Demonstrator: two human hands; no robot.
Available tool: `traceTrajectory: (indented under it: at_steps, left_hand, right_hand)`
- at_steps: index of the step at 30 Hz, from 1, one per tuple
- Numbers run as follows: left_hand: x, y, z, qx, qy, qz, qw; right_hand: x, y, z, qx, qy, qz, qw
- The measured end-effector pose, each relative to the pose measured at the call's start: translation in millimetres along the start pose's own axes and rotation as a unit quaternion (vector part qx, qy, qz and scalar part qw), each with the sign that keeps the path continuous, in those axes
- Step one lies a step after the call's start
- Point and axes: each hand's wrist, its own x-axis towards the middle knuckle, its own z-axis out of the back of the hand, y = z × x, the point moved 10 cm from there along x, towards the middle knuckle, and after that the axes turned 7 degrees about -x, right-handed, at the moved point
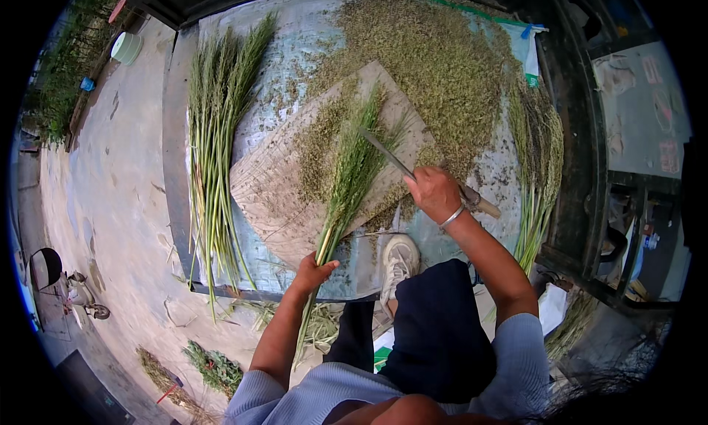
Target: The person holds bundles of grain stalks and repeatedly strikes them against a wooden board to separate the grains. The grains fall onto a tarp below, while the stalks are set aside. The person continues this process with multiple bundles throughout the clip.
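My left hand is closed round the lower stalks of a bundle of green seed-headed stalks. The bundle slants up across a wooden board, its bushy heads near the board's upper part. My right hand grips a long narrow metal-bladed tool, with a wooden handle end showing behind the fist. Its blade points up and left, the tip by the right side of the seed heads; whether it touches them I cannot tell. Loose seed lies scattered on the board.
A large heap of loose seed covers the far sheet. Unstripped stalks lie on the left, thinner-looking stalks on the right. My shoe rests at the sheet's near edge. A dark metal frame borders the right side.
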Motion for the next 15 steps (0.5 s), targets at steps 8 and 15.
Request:
traceTrajectory:
  at_steps: [8, 15]
  left_hand:
    - [-14.2, -52.1, 16.9, 0.455, -0.192, -0.129, 0.860]
    - [-13.2, -54.5, 15.3, 0.419, -0.172, -0.154, 0.878]
  right_hand:
    - [-12.0, 4.5, -73.6, 0.005, 0.127, -0.014, 0.992]
    - [17.5, -21.2, 14.9, -0.084, -0.023, -0.025, 0.996]
